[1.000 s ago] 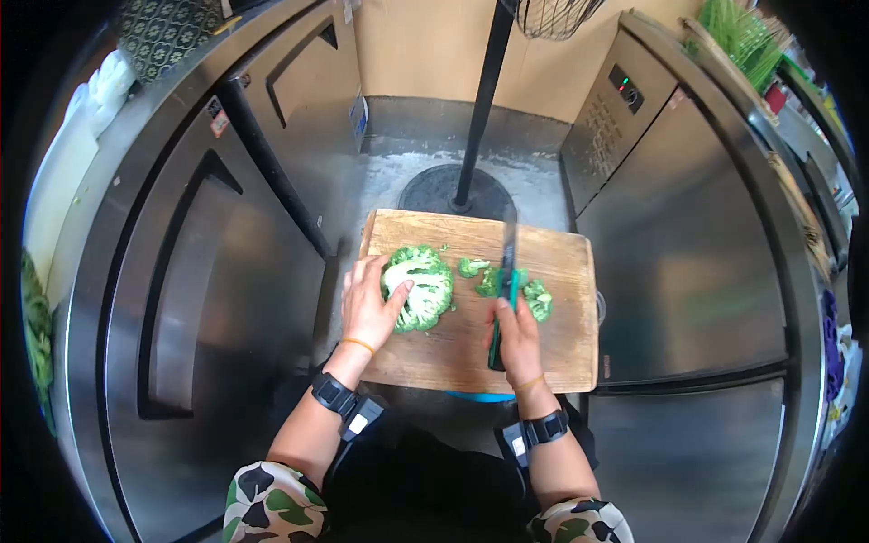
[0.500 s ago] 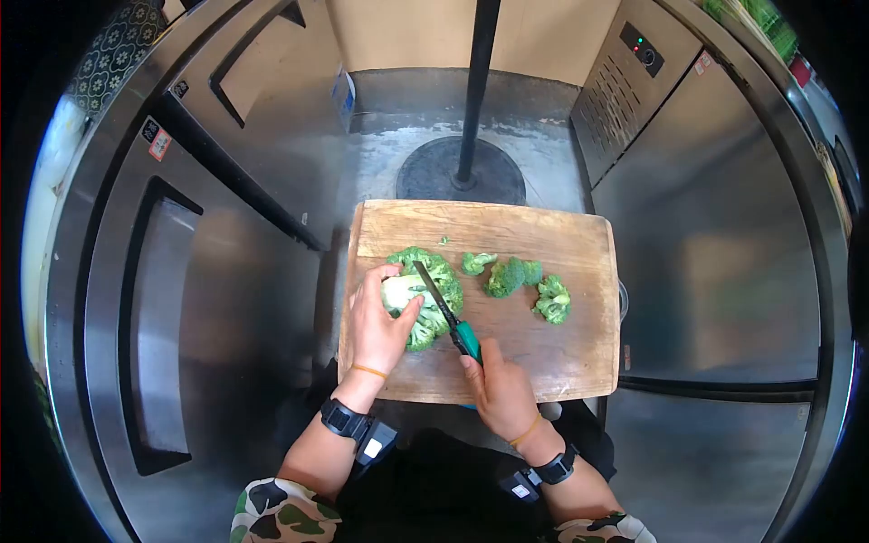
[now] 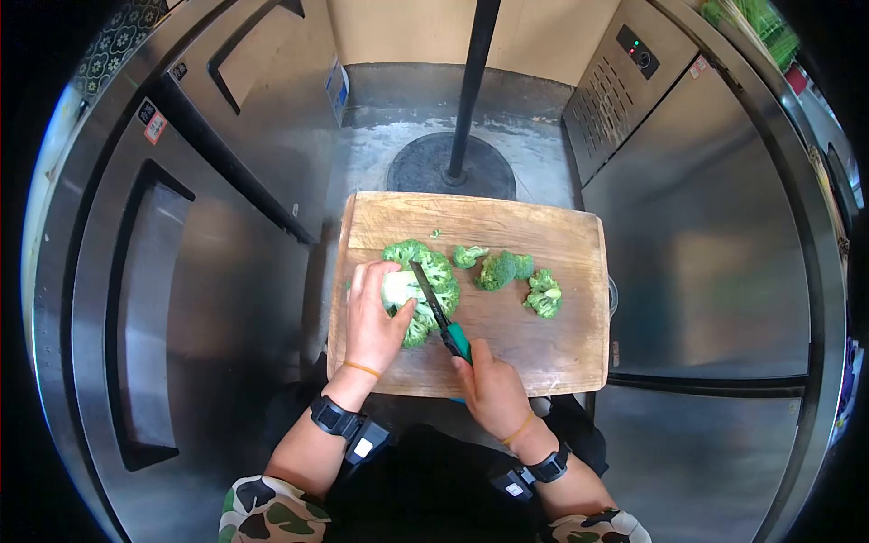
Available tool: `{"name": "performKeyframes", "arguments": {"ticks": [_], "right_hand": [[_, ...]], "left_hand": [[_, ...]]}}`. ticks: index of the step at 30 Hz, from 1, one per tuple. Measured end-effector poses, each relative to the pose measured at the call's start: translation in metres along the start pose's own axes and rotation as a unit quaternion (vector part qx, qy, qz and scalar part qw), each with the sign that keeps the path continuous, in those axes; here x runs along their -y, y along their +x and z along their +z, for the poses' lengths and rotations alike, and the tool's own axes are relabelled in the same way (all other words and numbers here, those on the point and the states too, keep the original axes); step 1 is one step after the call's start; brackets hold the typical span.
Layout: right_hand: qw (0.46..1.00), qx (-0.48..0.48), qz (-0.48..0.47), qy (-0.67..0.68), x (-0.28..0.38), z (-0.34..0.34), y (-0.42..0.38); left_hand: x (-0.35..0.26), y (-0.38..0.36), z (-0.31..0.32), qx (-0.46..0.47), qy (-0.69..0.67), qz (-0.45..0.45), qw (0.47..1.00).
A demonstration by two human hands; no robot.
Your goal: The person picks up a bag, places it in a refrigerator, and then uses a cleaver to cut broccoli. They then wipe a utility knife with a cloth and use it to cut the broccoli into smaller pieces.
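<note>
A large broccoli head (image 3: 440, 272) lies stem side up on the wooden cutting board (image 3: 516, 362). My left hand (image 3: 375, 317) grips it from the left, fingers and thumb around the pale stem. My right hand (image 3: 493, 389) is closed round the green handle of a knife (image 3: 457, 340). The dark blade points up and left, its tip over the broccoli beside the stem. Right of the head lie several cut florets: a small one (image 3: 469, 256), a larger one (image 3: 496, 271) touching another, and one (image 3: 543, 294) farther right.
Stainless steel cabinets stand at left (image 3: 226, 299) and right (image 3: 706, 271). Beyond the board, a black pole (image 3: 471, 90) rises from a round base (image 3: 416, 167) on the floor. Green vegetables (image 3: 765, 32) show at the top right.
The whole view has shifted slightly, so the board and hands appear a little further left and up. My grip on the broccoli and on the knife looks the same.
</note>
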State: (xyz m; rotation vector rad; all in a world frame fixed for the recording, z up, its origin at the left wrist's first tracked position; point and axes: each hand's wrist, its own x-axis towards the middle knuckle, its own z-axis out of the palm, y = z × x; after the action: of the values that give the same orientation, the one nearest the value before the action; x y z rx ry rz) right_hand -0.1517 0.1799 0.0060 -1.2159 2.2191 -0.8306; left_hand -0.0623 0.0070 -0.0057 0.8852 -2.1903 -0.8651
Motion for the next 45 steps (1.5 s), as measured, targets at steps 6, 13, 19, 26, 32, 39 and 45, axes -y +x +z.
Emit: {"name": "performKeyframes", "arguments": {"ticks": [6,13,19,26,32,39,45], "right_hand": [[0.998,0.021,0.015,0.059,-0.002,0.000,0.001],[0.820,0.065,0.098,0.560,0.000,-0.015,0.013],[0.813,0.102,0.160,0.550,-0.005,-0.014,0.018],[0.827,0.090,0.135,0.538,-0.006,-0.004,0.020],[0.829,0.086,0.106,0.542,-0.004,0.000,0.020],[0.957,0.042,0.068,0.278,0.008,-0.014,0.016],[0.976,0.029,0.048,0.210,0.001,-0.004,0.014]], "left_hand": [[0.000,0.001,0.000,-0.002,0.013,0.008,1.000],[0.003,0.003,-0.001,-0.005,0.033,0.022,0.999],[0.004,0.002,0.000,-0.004,0.028,0.010,1.000],[0.011,0.000,0.000,0.008,0.031,0.002,0.999],[0.007,0.003,-0.003,0.013,-0.009,0.010,1.000],[0.003,0.004,-0.004,0.036,-0.044,0.008,0.998],[-0.001,0.003,-0.003,0.032,-0.039,0.024,0.998]]}}
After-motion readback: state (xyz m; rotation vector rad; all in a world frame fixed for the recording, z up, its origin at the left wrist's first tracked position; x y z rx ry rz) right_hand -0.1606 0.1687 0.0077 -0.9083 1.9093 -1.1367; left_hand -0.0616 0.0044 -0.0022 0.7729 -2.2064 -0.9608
